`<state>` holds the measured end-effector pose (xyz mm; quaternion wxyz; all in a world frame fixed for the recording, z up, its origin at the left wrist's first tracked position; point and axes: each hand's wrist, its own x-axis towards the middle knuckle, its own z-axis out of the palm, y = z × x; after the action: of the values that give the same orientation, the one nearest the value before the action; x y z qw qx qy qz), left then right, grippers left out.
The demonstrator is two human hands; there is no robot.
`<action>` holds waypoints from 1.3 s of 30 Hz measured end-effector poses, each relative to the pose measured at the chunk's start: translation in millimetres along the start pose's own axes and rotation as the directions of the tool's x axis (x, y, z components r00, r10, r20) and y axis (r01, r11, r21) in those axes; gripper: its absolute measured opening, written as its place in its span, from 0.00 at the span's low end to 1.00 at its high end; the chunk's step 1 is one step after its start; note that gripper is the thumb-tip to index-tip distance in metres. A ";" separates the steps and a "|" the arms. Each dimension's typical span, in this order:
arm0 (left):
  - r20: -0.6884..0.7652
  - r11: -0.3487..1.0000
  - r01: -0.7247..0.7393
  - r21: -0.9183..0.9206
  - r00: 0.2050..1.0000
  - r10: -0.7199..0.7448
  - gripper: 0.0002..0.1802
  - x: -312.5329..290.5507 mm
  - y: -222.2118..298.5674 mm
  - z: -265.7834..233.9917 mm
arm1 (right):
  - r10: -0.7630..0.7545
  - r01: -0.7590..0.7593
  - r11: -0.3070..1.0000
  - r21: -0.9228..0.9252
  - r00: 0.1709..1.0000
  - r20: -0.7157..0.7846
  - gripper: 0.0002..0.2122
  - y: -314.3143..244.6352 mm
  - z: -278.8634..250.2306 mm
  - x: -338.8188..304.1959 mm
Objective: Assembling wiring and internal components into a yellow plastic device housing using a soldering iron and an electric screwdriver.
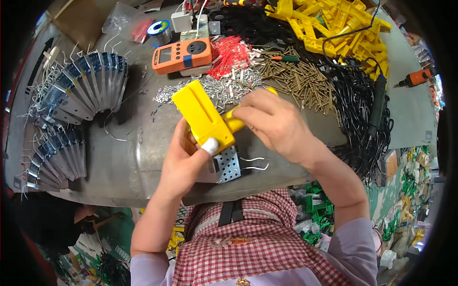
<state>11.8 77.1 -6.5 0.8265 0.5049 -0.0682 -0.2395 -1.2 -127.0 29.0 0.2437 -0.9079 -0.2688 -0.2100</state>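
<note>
My left hand [181,159] holds a yellow plastic housing [202,112] with a long slot, above the front of the metal workbench. White wrapping covers my left thumb, which presses on the housing's lower end. My right hand [274,119] has its fingers closed round a yellow rod-like handle [234,123] that meets the housing's side. A yellow tip shows beyond my right knuckles; my fingers hide the part between. Just below the housing, a perforated metal plate [229,165] with two white wires lies near the bench edge, partly covered by my left hand.
Rows of metal plates with wires [90,81] stand at left. Behind lie an orange multimeter [182,56], a solder spool [159,32], red-and-white small parts [229,55], loose nuts [167,93] and brass screws [305,78]. Yellow housings [341,24], black cables [355,105] and an orange-handled tool [417,77] occupy the right.
</note>
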 end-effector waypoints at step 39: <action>0.001 0.967 -0.224 0.118 0.974 0.226 0.38 -15.4 -22.5 1.5 | -0.099 0.050 0.968 -0.248 0.976 -0.193 0.17 -25.3 -25.0 -27.0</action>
<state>-9.6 74.6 -23.3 0.8177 0.5429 -0.1340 -0.1367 -43.2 -132.6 43.3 0.1495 -0.8937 -0.2489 -0.3421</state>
